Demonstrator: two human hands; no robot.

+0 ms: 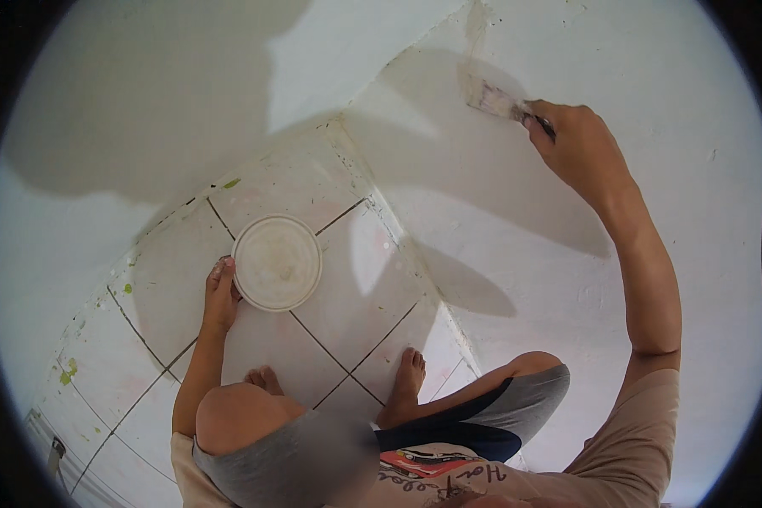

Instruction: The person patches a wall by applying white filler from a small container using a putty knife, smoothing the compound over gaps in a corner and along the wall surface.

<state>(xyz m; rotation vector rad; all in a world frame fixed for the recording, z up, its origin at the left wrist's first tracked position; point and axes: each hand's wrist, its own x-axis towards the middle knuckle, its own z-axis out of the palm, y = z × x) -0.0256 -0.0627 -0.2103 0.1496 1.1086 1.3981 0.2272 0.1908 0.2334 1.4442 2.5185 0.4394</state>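
Observation:
My left hand (222, 292) is closed on the edge of a round, whitish lid (278, 262) with a raised rim, held out level above the tiled floor. Its flat face carries a faint beige smear near the middle. My right hand (580, 148) is raised at the wall on the right and closed around the dark handle of a putty knife (495, 99). The knife's wide blade is coated with whitish residue and lies at the wall, by a brownish streak (476, 38) running up toward the corner. I cannot tell whether the whole blade edge touches.
White walls (516, 212) meet in a corner ahead. Pale floor tiles (313, 372) with dark joints carry green and white specks along the wall base. My bare feet are on the tiles below the lid. A metal-looking object (55, 453) stands at the lower left.

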